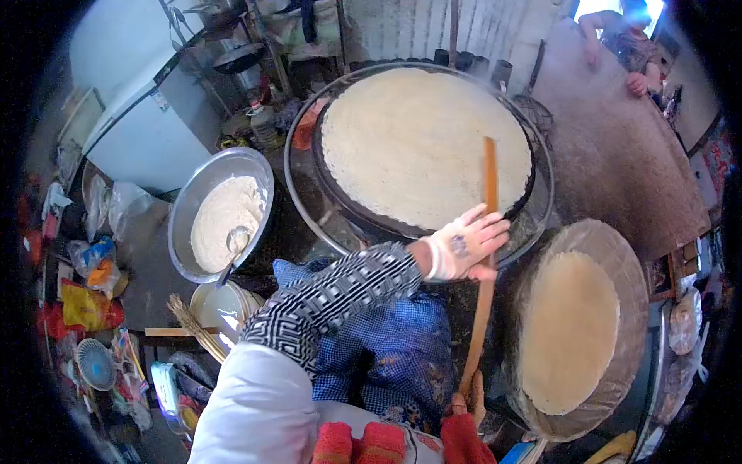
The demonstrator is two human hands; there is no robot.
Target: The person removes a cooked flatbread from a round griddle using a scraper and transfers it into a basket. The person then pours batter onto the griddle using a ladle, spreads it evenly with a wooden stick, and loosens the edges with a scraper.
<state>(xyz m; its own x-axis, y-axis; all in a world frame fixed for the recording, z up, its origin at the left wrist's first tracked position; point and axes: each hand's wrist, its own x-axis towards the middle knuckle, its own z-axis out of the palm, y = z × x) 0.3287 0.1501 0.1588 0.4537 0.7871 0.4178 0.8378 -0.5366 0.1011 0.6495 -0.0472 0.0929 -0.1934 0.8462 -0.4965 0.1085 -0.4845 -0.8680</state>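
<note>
A long flat wooden spatula (489,178) slants from over the round griddle (325,182) down toward my lap. My left hand (464,243), in a white fingerless glove, lies across its middle with the fingers stretched out. Low in the view, my right hand (457,406) is closed around its lower end, partly hidden by the red cuff. A wide, thin pale pancake (421,139) covers most of the griddle. To the right, a similar round pancake (572,332) lies in a large shallow basket (630,309) lined with translucent sheeting.
At left, a metal basin (182,209) holds thick batter (220,216) and a ladle (237,240). Below it stands a bucket (251,301), with a straw brush (189,321) beside it. A metal ring (290,162) circles the griddle. Another person (634,50) is by a brown-covered table (618,147).
</note>
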